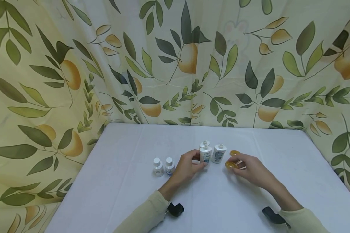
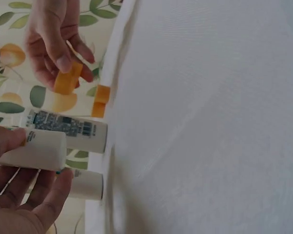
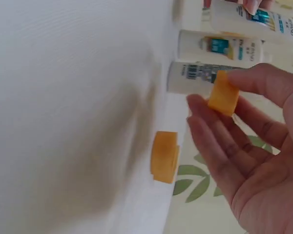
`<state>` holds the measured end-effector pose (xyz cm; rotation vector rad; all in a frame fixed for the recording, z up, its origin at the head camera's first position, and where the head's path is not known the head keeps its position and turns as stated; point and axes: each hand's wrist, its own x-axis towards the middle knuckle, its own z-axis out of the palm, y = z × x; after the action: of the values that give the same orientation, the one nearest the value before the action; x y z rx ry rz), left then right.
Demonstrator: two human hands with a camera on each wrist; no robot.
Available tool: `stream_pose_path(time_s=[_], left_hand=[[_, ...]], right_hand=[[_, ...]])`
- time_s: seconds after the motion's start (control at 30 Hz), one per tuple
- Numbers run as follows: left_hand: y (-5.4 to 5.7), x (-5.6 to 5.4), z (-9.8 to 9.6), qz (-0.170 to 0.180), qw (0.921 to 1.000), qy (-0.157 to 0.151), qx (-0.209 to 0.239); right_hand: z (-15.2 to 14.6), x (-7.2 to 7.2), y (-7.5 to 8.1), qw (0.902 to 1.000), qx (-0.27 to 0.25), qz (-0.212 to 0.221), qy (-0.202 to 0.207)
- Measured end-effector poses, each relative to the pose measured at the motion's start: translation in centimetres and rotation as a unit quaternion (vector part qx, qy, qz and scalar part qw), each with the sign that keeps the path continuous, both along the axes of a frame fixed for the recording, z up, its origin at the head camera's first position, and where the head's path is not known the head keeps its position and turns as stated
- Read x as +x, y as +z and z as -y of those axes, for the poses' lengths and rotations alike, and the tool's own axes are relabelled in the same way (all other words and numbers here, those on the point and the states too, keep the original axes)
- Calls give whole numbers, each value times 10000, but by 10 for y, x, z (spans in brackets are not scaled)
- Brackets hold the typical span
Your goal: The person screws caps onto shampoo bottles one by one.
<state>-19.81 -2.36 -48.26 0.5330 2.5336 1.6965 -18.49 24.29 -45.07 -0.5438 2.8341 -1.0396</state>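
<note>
Centrally, the left hand holds a white plastic bottle with a narrow neck and a printed label, thumb on one side and fingers on the other, raised above the white cloth-covered counter. A second white bottle of similar shape, bearing dense dark print, stands upright just to its right; a third labelled white bottle stands behind the held one and is partly hidden by it. The right hand pinches an amber-yellow ring-shaped roll between thumb and fingers, clear of the counter; a matching amber-yellow roll lies on the counter near the fingers. Left of the left hand, two small white capped bottles stand upright side by side. A leaf-and-fruit patterned curtain hangs behind.
</note>
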Motion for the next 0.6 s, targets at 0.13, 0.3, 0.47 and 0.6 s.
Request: stream_pose_path(time_s=[0.13,0.3,0.47,0.6], left_hand=[[5,1,5,-23,9998,15,199],[12,1,10,-82,9996,115,241],[22,4,17,-91,9996,139,239],[30,5,22,-128,9994,125,280]], right_hand=[[1,1,5,9996,-262,-43,43],[5,2,12,9989,-463,-70,79],[10,2,22,9980,-616,-97,32],[15,2,30,9972,-740,-143,11]])
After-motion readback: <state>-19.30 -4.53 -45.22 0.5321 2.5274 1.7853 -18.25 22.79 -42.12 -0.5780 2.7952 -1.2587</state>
